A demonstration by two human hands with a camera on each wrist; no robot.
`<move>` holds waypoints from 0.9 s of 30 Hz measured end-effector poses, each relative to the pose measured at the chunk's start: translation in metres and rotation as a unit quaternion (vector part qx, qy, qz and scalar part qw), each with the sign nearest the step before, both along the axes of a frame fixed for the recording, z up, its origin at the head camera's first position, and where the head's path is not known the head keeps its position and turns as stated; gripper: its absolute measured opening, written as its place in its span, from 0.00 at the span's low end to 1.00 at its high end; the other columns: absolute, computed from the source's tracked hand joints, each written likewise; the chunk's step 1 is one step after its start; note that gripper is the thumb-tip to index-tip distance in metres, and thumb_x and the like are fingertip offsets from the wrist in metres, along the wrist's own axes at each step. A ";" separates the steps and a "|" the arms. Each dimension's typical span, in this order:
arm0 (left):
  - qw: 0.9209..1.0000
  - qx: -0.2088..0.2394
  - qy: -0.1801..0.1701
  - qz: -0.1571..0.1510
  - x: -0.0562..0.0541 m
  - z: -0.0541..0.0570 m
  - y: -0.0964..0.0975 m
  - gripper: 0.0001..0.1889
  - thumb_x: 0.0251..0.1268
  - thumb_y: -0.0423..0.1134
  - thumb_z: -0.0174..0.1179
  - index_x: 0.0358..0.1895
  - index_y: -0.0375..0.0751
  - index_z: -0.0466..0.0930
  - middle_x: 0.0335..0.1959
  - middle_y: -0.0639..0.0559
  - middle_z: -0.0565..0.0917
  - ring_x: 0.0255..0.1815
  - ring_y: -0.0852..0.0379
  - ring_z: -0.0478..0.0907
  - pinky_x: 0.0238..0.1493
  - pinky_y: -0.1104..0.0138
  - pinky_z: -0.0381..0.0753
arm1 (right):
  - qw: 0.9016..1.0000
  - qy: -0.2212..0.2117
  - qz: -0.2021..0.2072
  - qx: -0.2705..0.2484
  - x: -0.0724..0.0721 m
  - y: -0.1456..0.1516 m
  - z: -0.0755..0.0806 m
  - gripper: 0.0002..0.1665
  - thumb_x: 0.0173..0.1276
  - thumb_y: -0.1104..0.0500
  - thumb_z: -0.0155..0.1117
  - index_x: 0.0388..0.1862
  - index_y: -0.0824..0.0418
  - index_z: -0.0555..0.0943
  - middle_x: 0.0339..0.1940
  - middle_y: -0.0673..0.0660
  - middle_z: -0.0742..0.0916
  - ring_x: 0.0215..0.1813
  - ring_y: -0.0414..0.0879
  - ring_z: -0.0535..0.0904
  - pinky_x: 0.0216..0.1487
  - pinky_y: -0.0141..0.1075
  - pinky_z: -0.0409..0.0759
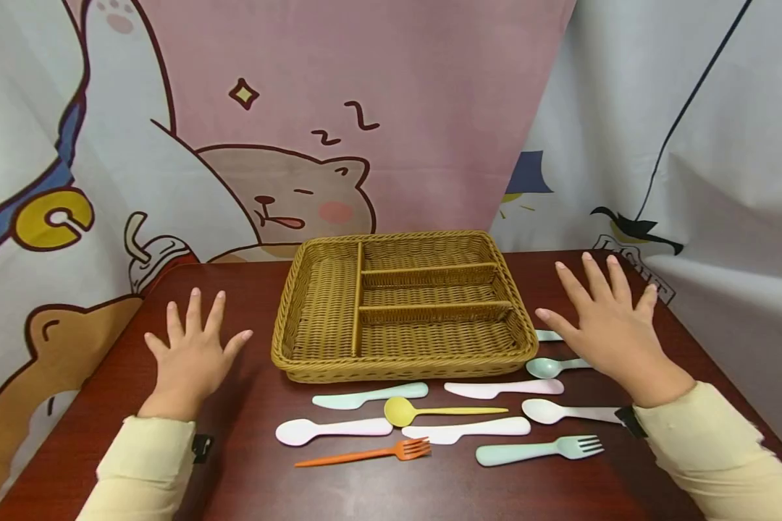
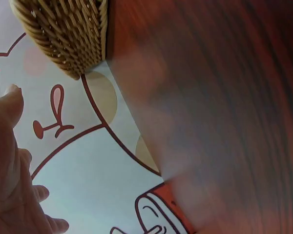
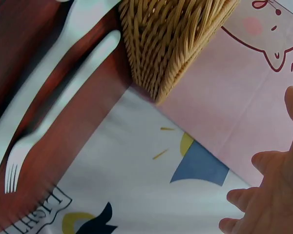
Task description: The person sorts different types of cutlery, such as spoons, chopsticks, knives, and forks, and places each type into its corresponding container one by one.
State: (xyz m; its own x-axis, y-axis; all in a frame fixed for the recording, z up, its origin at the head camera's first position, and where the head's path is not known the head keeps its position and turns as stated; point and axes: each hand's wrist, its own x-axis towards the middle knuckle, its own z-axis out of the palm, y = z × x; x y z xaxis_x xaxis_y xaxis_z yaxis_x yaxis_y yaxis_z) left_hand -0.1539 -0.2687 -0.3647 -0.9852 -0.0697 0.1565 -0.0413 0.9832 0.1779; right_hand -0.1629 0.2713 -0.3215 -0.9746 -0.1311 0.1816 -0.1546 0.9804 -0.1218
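Note:
My left hand is spread, fingers straight and palm down, left of a woven basket. It holds nothing; the left wrist view shows its thumb and fingers at the left edge. My right hand, spread likewise and holding nothing, is right of the basket. In the head view it overlaps the handle of a pale green spoon and most of another pale green utensil. In the right wrist view that utensil shows as a fork, beside the spoon's handle. The basket has one long compartment at left and three crosswise ones at right.
Before the basket lie a green knife, pink knife, white knife, yellow spoon, white spoons, an orange fork and green fork. A printed curtain hangs behind the dark red table.

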 end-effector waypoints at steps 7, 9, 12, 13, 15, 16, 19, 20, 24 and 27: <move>1.000 0.012 -0.006 -0.008 -0.011 -0.002 0.015 0.42 0.71 0.65 0.42 0.78 0.45 0.41 0.76 0.31 0.38 0.73 0.23 0.32 0.58 0.22 0.35 | 1.000 0.007 0.022 -0.009 -0.001 -0.017 -0.005 0.49 0.70 0.30 0.46 0.80 0.54 0.47 0.79 0.67 0.47 0.77 0.63 0.27 0.61 0.76 0.27; 1.000 0.021 -0.006 -0.012 -0.013 -0.002 0.019 0.41 0.72 0.64 0.42 0.78 0.45 0.41 0.76 0.30 0.39 0.73 0.23 0.34 0.58 0.22 0.37 | 0.999 0.005 0.030 -0.012 -0.001 -0.023 -0.006 0.50 0.70 0.30 0.46 0.80 0.54 0.47 0.79 0.67 0.48 0.77 0.64 0.28 0.61 0.76 0.28; 0.999 0.034 -0.011 -0.017 -0.017 0.000 0.024 0.42 0.73 0.64 0.40 0.78 0.44 0.40 0.76 0.30 0.39 0.73 0.23 0.37 0.58 0.23 0.40 | 0.999 0.000 0.045 -0.026 -0.001 -0.032 -0.008 0.50 0.70 0.30 0.46 0.80 0.54 0.47 0.79 0.67 0.49 0.78 0.64 0.30 0.61 0.76 0.29; 0.999 0.040 -0.014 -0.019 -0.019 0.001 0.025 0.42 0.73 0.64 0.40 0.78 0.43 0.39 0.76 0.30 0.39 0.73 0.23 0.37 0.58 0.23 0.40 | 0.998 -0.001 0.050 -0.032 -0.001 -0.035 -0.009 0.50 0.70 0.30 0.47 0.80 0.54 0.47 0.79 0.66 0.49 0.78 0.63 0.30 0.61 0.76 0.30; 0.998 0.052 -0.017 -0.021 -0.021 0.002 0.028 0.42 0.73 0.64 0.40 0.79 0.43 0.38 0.76 0.30 0.39 0.73 0.23 0.38 0.58 0.23 0.41 | 0.997 -0.004 0.061 -0.042 0.000 -0.041 -0.010 0.50 0.69 0.30 0.48 0.80 0.54 0.48 0.79 0.66 0.49 0.78 0.63 0.31 0.61 0.76 0.31; 0.998 0.057 -0.019 -0.024 -0.023 0.003 0.029 0.42 0.73 0.64 0.40 0.79 0.43 0.37 0.76 0.30 0.39 0.73 0.23 0.38 0.59 0.23 0.42 | 0.997 -0.005 0.066 -0.047 0.000 -0.044 -0.010 0.49 0.69 0.31 0.49 0.80 0.54 0.49 0.79 0.66 0.50 0.78 0.63 0.32 0.62 0.76 0.31; 0.997 0.073 -0.025 -0.029 -0.027 0.003 0.032 0.43 0.73 0.64 0.40 0.79 0.43 0.37 0.76 0.30 0.40 0.73 0.24 0.39 0.59 0.24 0.43 | 0.995 -0.008 0.080 -0.053 0.001 -0.053 -0.010 0.49 0.69 0.31 0.51 0.80 0.53 0.50 0.79 0.65 0.51 0.78 0.63 0.33 0.62 0.76 0.34; 0.996 0.079 -0.026 -0.030 -0.028 0.004 0.032 0.42 0.73 0.63 0.40 0.79 0.43 0.36 0.76 0.30 0.40 0.73 0.25 0.40 0.59 0.25 0.43 | 0.995 -0.008 0.085 -0.053 0.001 -0.057 -0.010 0.49 0.69 0.32 0.51 0.80 0.53 0.51 0.79 0.65 0.51 0.78 0.63 0.34 0.63 0.76 0.35; 0.995 0.093 -0.026 -0.036 -0.033 0.004 0.034 0.41 0.74 0.60 0.42 0.78 0.41 0.37 0.76 0.29 0.42 0.73 0.26 0.44 0.61 0.27 0.47 | 0.993 -0.009 0.102 -0.059 0.002 -0.072 -0.010 0.49 0.68 0.32 0.53 0.79 0.52 0.52 0.79 0.63 0.53 0.78 0.62 0.36 0.64 0.74 0.39; 0.994 0.101 -0.023 -0.044 -0.037 0.002 0.036 0.41 0.75 0.59 0.43 0.78 0.40 0.38 0.75 0.28 0.45 0.72 0.26 0.47 0.62 0.29 0.51 | 0.991 -0.009 0.115 -0.067 0.003 -0.083 -0.011 0.48 0.68 0.33 0.55 0.79 0.52 0.53 0.79 0.61 0.53 0.78 0.62 0.39 0.65 0.73 0.41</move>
State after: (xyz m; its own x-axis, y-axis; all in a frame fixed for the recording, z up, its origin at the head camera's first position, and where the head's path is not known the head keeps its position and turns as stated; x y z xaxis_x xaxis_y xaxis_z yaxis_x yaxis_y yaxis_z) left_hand -0.1912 -0.2325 -0.3629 -0.9946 -0.0085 0.1037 0.0310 0.9274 0.3728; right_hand -0.1603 0.1884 -0.3321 -0.9255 -0.3251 0.1944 -0.3676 0.8947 -0.2539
